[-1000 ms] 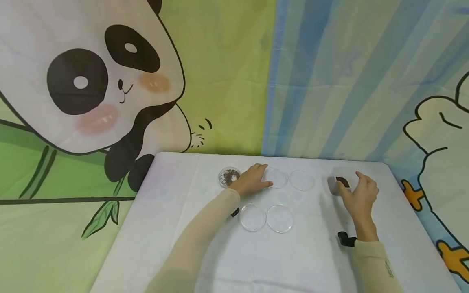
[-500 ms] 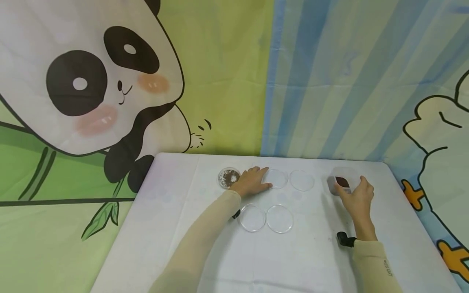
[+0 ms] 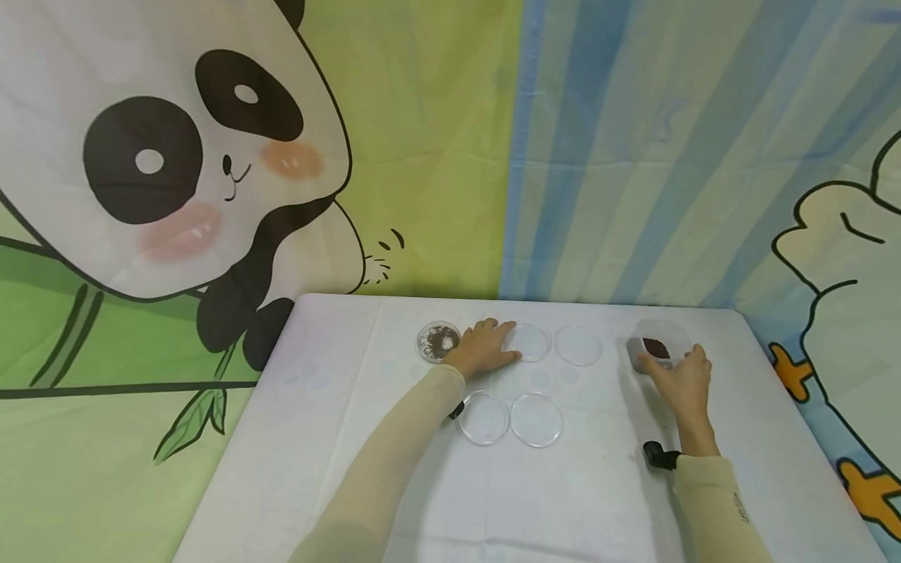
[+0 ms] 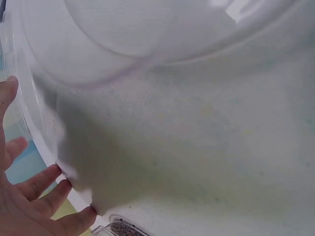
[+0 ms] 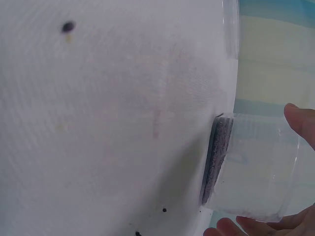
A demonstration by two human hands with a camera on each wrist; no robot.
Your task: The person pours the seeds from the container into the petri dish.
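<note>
A clear plastic container [image 3: 636,360] with a layer of dark brown, soil-like grains stands at the table's far right. My right hand [image 3: 681,381] holds it from the near side, thumb on the left and fingers on the right; the right wrist view shows the clear wall of the container [image 5: 261,167] between thumb and fingers. My left hand [image 3: 482,349] has its fingers spread between a round dish holding dark grains [image 3: 438,342] and a clear petri dish piece [image 3: 530,343]. Its fingertips are close to that clear piece; contact cannot be made out.
Another clear round dish piece [image 3: 579,346] lies in the back row. Two more clear rounds, a left one [image 3: 482,418] and a right one [image 3: 536,420], lie nearer on the white table [image 3: 563,500]. A patterned curtain [image 3: 598,156] hangs behind the table.
My right hand has come in leftward and its thumb and fingers have drawn together around the plastic container. The left hand and the dishes stay nearly still.
</note>
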